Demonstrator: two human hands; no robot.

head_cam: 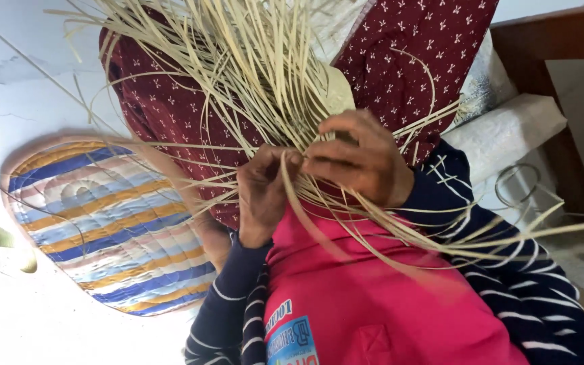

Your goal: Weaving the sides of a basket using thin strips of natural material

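Both hands meet mid-frame under the bundle of strips, left hand touching right hand. Bundle fans out above them, over the lap. Quilted mat on floor, left. Wooden furniture at right, wire loop beside it.

The pale floor carries a round quilted mat with stripes in blue, yellow and light pink, and this mat lies flat at the left side. The knees in dark red patterned cloth rest partly on the edge of the mat. At the right, a whitish folded bundle lies beside a brown wooden furniture piece, and a thin wire ring lies just below the bundle.
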